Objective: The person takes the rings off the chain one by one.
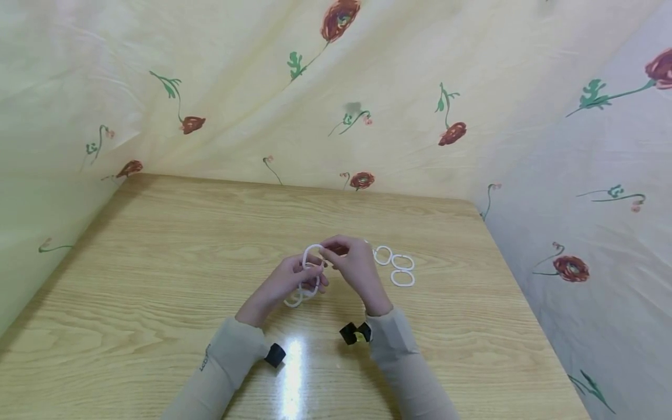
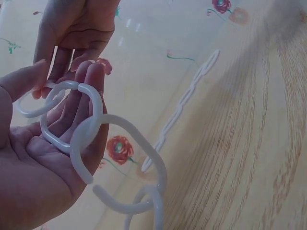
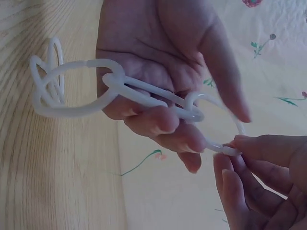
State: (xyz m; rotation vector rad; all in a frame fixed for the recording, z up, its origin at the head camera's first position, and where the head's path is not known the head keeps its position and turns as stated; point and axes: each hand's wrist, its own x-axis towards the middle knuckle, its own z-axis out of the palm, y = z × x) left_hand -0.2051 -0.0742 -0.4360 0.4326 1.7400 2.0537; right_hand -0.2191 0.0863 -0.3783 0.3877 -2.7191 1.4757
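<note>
My left hand (image 1: pixel 283 279) holds a short chain of white plastic links (image 2: pixel 146 146), palm up in the left wrist view, with the links lying across its curled fingers. Several links dangle past the hand's edge; one of them (image 2: pixel 127 209) shows a gap in its ring. At the chain's other end, my right hand (image 1: pixel 358 265) pinches the end link (image 3: pixel 217 145) between thumb and fingers. The left thumb (image 3: pixel 230 96) stands beside that link in the right wrist view. Both hands are close together above the table.
A second row of joined white links (image 1: pixel 403 285) lies on the wooden table (image 1: pixel 210 233), just right of my right hand. Flowered cloth (image 1: pixel 236 105) hangs behind the table and along its sides. Small black devices (image 1: pixel 275 354) sit at both wrists.
</note>
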